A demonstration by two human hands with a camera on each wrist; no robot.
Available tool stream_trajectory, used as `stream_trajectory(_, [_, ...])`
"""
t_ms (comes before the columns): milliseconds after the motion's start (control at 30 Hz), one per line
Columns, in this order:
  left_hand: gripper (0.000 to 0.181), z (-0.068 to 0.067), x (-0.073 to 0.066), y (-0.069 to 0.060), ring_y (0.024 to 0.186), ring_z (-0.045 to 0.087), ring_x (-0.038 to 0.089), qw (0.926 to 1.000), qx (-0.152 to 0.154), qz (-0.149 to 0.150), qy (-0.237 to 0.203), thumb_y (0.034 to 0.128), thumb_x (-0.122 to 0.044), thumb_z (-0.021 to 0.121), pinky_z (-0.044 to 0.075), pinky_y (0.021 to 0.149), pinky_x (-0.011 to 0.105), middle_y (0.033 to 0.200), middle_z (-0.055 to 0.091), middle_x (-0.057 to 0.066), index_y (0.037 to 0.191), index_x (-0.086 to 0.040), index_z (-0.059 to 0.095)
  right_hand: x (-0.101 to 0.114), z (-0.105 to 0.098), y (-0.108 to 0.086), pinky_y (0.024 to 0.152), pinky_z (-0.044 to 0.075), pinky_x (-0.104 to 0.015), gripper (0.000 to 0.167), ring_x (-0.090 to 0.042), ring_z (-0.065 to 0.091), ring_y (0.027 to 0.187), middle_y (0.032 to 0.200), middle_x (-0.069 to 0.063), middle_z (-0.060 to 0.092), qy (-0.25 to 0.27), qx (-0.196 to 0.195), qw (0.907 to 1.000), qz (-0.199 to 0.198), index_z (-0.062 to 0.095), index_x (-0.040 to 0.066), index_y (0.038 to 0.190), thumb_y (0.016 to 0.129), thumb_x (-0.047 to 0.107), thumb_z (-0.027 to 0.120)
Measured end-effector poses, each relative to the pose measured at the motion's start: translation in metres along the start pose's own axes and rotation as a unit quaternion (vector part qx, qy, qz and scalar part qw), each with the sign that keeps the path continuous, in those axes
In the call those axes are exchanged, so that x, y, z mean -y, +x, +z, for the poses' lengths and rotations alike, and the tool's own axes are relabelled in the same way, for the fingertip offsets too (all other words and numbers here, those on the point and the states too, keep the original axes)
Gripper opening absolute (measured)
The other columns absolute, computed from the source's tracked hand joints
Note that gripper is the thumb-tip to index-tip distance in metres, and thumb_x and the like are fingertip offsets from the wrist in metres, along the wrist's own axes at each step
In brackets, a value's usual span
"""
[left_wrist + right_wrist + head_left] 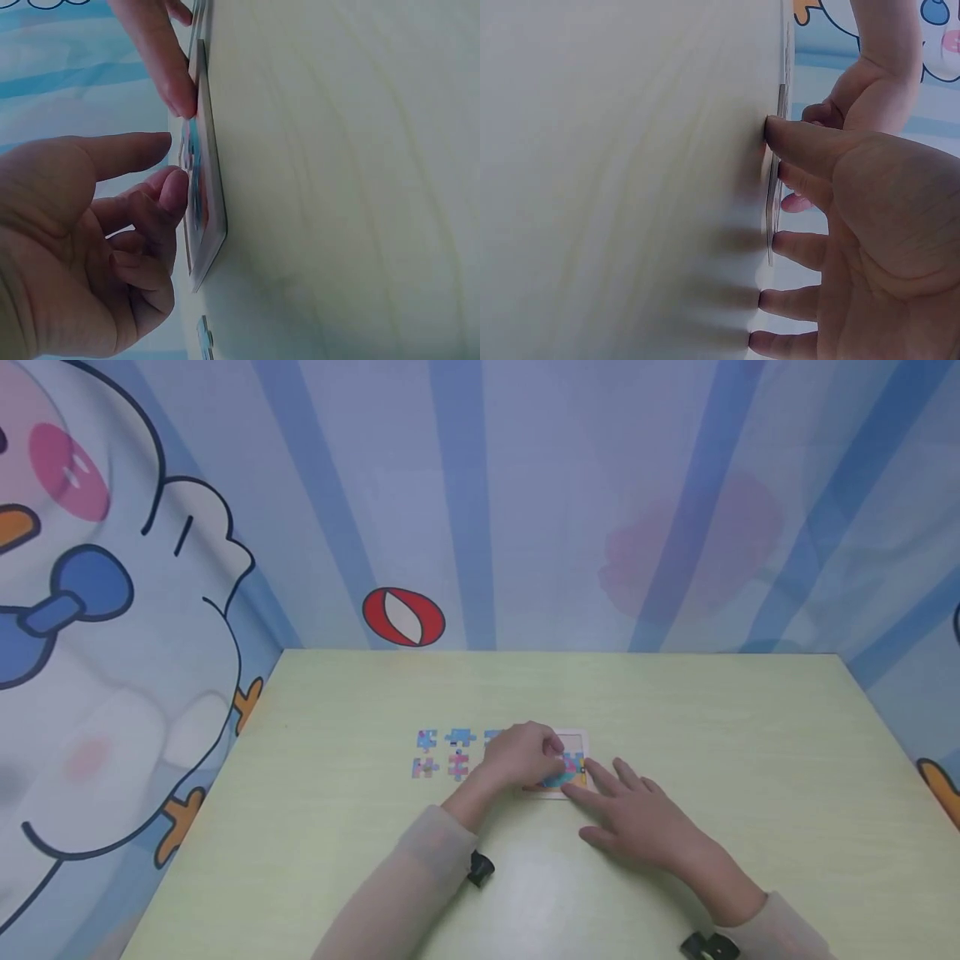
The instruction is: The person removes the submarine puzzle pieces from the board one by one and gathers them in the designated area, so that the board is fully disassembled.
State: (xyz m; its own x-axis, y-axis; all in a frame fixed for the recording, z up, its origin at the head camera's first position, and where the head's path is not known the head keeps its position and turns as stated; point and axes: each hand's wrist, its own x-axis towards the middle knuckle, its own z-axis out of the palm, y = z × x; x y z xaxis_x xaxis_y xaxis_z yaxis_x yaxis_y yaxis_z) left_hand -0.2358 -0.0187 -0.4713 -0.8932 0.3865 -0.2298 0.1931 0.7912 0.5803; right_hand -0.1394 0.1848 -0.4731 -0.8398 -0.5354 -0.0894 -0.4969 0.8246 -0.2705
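A small white-rimmed puzzle frame [587, 743] lies on the table, partly filled with colourful pieces [573, 763]. Over its left part is my left hand [522, 754], fingers bent. The left wrist view shows that hand [97, 232] with thumb and forefinger apart, fingertips close to the pieces [196, 176]; no piece is clearly pinched. My right hand [645, 818] is spread at the right and near edges of the frame, its forefinger and thumb touching or close to the rim. In the right wrist view this hand [885, 225] has its fingers apart, tips down around the thin frame [769, 217].
Left of the frame, loose puzzle pieces lie in two rows, among them a blue one [460, 737] and a pink one [458, 765]; my left hand partly covers the row ends. A patterned cloth [525, 527] rises behind the table's far edge [675, 653].
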Motion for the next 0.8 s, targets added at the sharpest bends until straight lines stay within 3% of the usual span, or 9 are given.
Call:
stream_trajectory(333, [0.025, 0.0047, -0.0041, 0.0015, 0.085, 0.061, 0.01, 0.9996, -0.003, -0.006, 0.027, 0.092, -0.031, 0.077, 0.049, 0.073, 0.031, 0.104, 0.072, -0.009, 0.114, -0.019, 0.075, -0.0001, 0.0019, 0.0004, 0.101, 0.037, -0.074, 0.056, -0.058, 0.031, 0.144, 0.162, -0.02, 0.038, -0.006, -0.001, 1.0, 0.0, 0.052, 0.028, 0.154, 0.102, 0.042, 0.064])
stream_trajectory(800, [0.016, -0.0009, -0.0101, -0.0029, 0.074, 0.061, 0.006, 0.9998, -0.02, 0.008, -0.002, 0.0932, -0.032, 0.079, 0.048, 0.065, 0.028, 0.092, 0.068, -0.013, 0.103, -0.02, 0.073, -0.0027, 0.0047, 0.0008, 0.102, 0.038, -0.073, 0.056, -0.058, 0.03, 0.144, 0.162, -0.021, 0.037, -0.014, -0.003, 0.9999, 0.002, 0.052, 0.027, 0.154, 0.102, 0.042, 0.064])
